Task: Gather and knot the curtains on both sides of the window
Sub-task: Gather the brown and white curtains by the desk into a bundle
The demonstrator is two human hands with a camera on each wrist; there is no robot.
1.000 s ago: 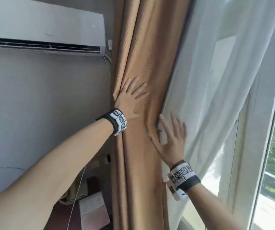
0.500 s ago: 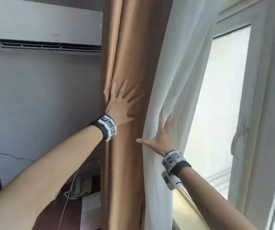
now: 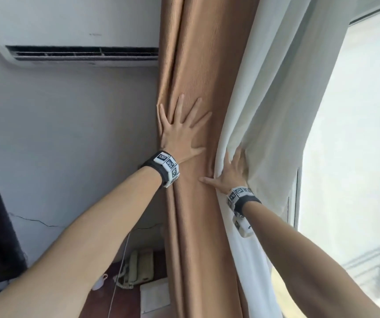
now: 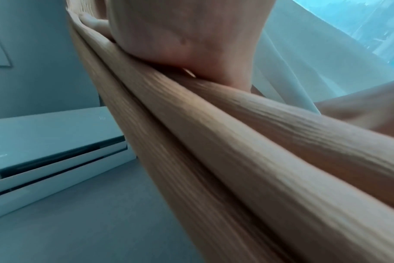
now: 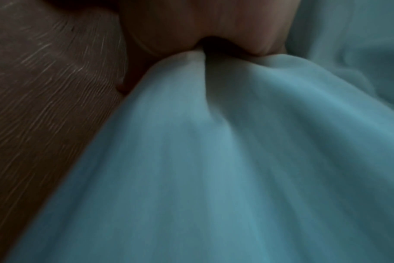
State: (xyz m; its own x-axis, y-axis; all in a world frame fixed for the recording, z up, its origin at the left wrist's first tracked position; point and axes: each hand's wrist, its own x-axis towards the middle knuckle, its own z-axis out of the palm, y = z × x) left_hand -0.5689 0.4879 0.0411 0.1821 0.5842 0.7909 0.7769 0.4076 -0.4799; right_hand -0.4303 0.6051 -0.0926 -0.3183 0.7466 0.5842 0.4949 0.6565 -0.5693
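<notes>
- The left hand (image 3: 180, 131) lies flat, fingers spread, on the brown curtain (image 3: 198, 65), pressing it toward the wall.
- The right hand (image 3: 229, 173) pushes the white sheer (image 3: 274, 92) leftward; its fingertips are buried in folds, so I cannot tell their set.
- Both cloths look soft and light; I would encircle them together near wrist height.
- Far left, the air conditioner (image 3: 74, 26) bears a mark too small to read.

Hotel-like room: air conditioner (image 3: 74, 31), desk phone (image 3: 138, 267)
</notes>
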